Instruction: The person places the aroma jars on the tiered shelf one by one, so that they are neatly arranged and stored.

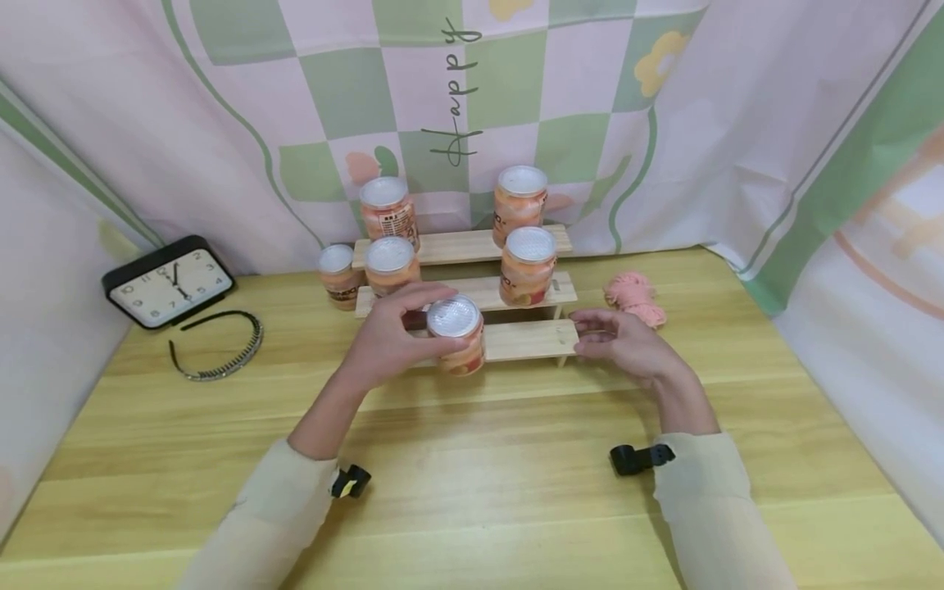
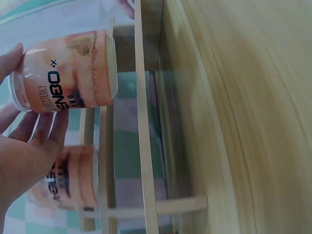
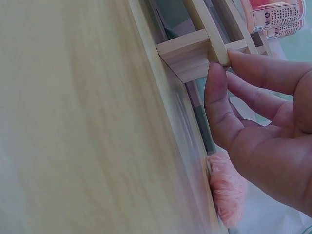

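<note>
My left hand (image 1: 387, 338) grips an orange-labelled can (image 1: 459, 332) with a silver lid, thumb and fingers around its sides. In the left wrist view this can (image 2: 68, 73) is held a little above the front board, with a gap beneath its base. A three-step wooden rack (image 1: 524, 340) stands at the back of the table. My right hand (image 1: 627, 346) pinches the right end of its lowest board between thumb and index finger, seen closely in the right wrist view. Two similar cans, including the right one (image 1: 528, 269), stand on the middle step and two more on the top step.
Another can (image 1: 339, 279) stands left of the rack. A pink yarn bundle (image 1: 636, 299) lies right of it. On the left are a black-framed clock (image 1: 170, 280) and a headband (image 1: 239, 360). A checked curtain (image 1: 435, 90) hangs behind the wooden table (image 1: 472, 483).
</note>
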`<state>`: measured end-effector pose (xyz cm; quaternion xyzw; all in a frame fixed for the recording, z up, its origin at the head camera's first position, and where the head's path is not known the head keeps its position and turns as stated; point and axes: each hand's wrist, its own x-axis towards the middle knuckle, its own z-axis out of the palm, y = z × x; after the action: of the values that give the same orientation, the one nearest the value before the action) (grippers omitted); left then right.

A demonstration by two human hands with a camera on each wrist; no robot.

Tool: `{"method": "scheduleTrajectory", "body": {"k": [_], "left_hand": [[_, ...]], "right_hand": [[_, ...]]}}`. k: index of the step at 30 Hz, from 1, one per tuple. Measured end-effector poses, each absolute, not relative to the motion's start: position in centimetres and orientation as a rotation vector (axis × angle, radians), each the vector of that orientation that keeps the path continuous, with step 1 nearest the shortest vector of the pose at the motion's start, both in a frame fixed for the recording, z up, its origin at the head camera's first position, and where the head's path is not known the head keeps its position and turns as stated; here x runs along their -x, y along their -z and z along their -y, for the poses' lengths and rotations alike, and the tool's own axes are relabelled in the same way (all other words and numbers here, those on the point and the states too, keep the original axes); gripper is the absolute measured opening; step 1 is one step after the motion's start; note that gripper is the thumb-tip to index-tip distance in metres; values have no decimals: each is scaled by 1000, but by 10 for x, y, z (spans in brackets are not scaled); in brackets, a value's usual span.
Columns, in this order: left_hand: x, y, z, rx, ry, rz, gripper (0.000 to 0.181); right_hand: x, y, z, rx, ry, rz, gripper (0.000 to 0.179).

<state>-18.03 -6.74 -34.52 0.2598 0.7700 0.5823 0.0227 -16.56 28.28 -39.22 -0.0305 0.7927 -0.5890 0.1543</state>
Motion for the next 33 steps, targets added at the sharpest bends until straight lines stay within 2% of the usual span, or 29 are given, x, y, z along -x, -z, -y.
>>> {"method": "scheduleTrajectory", "body": {"k": [18, 33], "left_hand": [[188, 353, 22, -903, -1812, -2406, 62], [187, 358, -1, -834, -1860, -2363, 58]], "right_hand": [[166, 392, -283, 87, 1686, -2275, 60], [166, 392, -283, 88, 1679, -2286, 59]]}}
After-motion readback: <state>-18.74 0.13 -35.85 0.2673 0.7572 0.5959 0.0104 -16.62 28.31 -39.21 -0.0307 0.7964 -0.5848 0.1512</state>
